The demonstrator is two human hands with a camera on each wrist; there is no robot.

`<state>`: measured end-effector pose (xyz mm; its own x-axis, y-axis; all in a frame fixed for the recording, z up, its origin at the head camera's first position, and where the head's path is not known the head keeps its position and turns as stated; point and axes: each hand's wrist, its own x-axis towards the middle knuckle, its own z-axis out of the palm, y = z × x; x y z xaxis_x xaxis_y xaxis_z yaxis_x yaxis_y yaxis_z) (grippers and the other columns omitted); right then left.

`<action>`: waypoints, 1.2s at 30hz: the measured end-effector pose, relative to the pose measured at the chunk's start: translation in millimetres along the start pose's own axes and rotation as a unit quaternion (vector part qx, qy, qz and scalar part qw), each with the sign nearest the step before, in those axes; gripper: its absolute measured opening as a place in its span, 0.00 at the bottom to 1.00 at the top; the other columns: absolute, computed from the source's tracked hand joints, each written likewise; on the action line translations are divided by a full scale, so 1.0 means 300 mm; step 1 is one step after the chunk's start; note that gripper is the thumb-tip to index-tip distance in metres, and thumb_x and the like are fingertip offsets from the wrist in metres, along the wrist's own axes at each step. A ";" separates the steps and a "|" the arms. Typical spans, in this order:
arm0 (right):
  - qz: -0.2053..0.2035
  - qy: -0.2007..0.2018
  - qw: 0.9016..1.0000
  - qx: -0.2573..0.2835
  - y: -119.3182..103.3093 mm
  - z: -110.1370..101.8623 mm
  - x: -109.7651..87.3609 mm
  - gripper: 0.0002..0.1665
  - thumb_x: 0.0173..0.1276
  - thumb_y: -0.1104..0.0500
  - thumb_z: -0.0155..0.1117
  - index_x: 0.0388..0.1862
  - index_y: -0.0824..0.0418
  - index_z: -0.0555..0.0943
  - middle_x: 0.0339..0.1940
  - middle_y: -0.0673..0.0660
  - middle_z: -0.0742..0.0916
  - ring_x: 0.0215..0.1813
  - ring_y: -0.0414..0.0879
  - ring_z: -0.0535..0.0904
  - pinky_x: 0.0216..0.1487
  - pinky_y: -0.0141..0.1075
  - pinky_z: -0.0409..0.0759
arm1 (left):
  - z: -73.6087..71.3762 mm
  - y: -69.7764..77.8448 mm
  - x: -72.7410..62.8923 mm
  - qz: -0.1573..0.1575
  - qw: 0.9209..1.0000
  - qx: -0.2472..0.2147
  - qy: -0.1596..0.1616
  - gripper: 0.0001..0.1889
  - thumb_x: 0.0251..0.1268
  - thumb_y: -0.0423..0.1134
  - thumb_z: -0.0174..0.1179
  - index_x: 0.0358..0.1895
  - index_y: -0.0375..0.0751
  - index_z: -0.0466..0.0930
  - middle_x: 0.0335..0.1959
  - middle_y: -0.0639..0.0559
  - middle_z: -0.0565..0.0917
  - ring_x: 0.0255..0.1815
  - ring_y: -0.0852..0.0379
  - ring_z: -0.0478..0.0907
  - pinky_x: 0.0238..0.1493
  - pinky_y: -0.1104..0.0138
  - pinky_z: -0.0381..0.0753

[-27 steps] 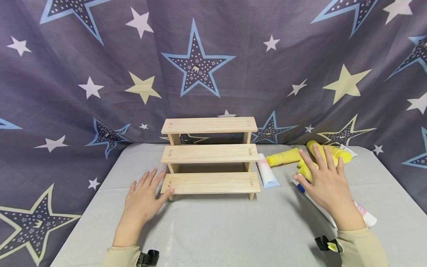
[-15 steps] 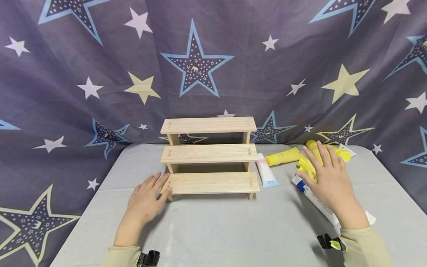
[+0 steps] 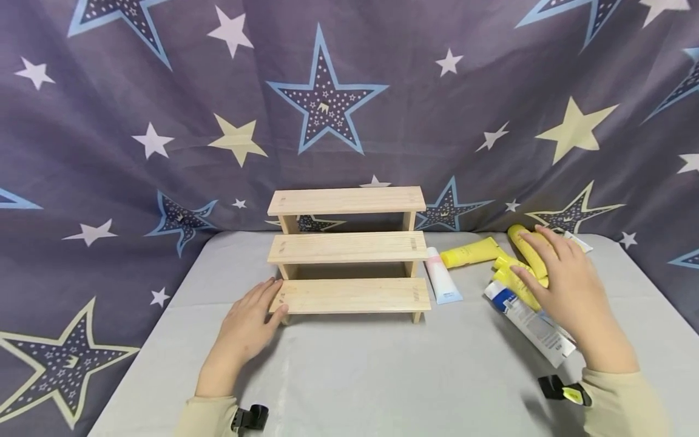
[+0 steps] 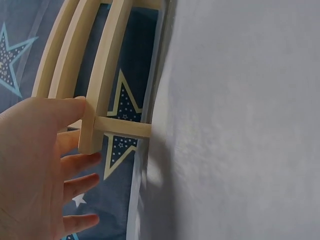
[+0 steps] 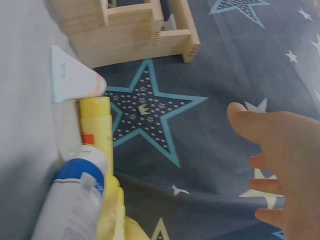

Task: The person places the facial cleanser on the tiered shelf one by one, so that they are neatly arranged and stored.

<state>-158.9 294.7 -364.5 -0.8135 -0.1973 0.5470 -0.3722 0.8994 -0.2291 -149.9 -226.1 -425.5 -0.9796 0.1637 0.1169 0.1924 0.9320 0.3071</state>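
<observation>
My left hand grips the left end of the lowest board of a three-tier wooden display stand. In the left wrist view, its thumb lies on the front edge and the index fingertip is hidden behind the board. My right hand hovers with spread fingers over a group of squeeze tubes on the right, holding nothing. Beneath and beside it are several yellow tubes and a white tube with a blue band. That white tube appears large in the right wrist view.
A white-and-pink tube lies beside the stand's right side, near a single yellow tube. The white end of another tube shows at the back right. A star-patterned curtain rises behind the grey-covered table.
My right hand has shifted right, uncovering more of the blue-banded white tube and the yellow tubes. My left hand has closed in on the board's end. The view has tilted slightly.
</observation>
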 end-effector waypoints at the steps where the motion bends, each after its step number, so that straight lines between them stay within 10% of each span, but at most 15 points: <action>1: 0.008 0.000 1.000 0.003 -0.001 -0.009 0.002 0.35 0.66 0.55 0.70 0.70 0.59 0.70 0.70 0.69 0.70 0.68 0.73 0.62 0.69 0.65 0.55 | 0.000 -0.001 0.002 0.001 1.000 -0.001 0.001 0.31 0.78 0.54 0.48 0.76 0.42 0.61 0.76 0.39 0.62 0.75 0.38 0.57 0.69 0.39 0.58; 17: 0.070 -0.036 0.995 0.060 0.073 -0.084 -0.098 0.29 0.68 0.58 0.68 0.66 0.63 0.74 0.60 0.70 0.77 0.60 0.71 0.71 0.56 0.70 0.63 | -0.002 -0.009 0.003 0.004 1.000 -0.027 0.002 0.33 0.74 0.53 0.55 0.75 0.41 0.62 0.73 0.37 0.65 0.74 0.37 0.59 0.70 0.40 0.58; 26: 0.067 -0.063 0.995 0.029 0.168 -0.097 -0.198 0.27 0.61 0.59 0.74 0.59 0.62 0.78 0.48 0.65 0.83 0.42 0.41 0.75 0.34 0.58 0.72 | 0.005 -0.009 0.007 0.009 0.999 -0.030 0.011 0.33 0.73 0.53 0.56 0.74 0.40 0.64 0.72 0.36 0.67 0.73 0.37 0.61 0.70 0.41 0.58; 31: 0.075 -0.079 0.994 0.018 0.210 -0.086 -0.248 0.25 0.60 0.59 0.75 0.55 0.63 0.80 0.45 0.67 0.84 0.41 0.56 0.78 0.33 0.56 0.71 | 0.008 -0.012 0.007 0.007 0.999 -0.035 0.013 0.32 0.75 0.55 0.53 0.74 0.41 0.64 0.72 0.36 0.67 0.73 0.37 0.61 0.70 0.41 0.58; 36: 0.073 -0.089 0.993 0.027 0.256 -0.068 -0.296 0.24 0.58 0.59 0.77 0.53 0.62 0.80 0.45 0.65 0.84 0.42 0.27 0.73 0.35 0.45 0.71 | 0.006 -0.015 0.006 0.003 0.999 -0.038 0.013 0.33 0.75 0.57 0.52 0.74 0.41 0.64 0.72 0.36 0.67 0.73 0.36 0.61 0.70 0.41 0.58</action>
<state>-106.3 389.3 -414.3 -0.9248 -0.1373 0.3548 -0.2647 0.9022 -0.3407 -152.6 -229.4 -428.3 -0.9767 0.1605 0.1427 0.2035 0.9036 0.3769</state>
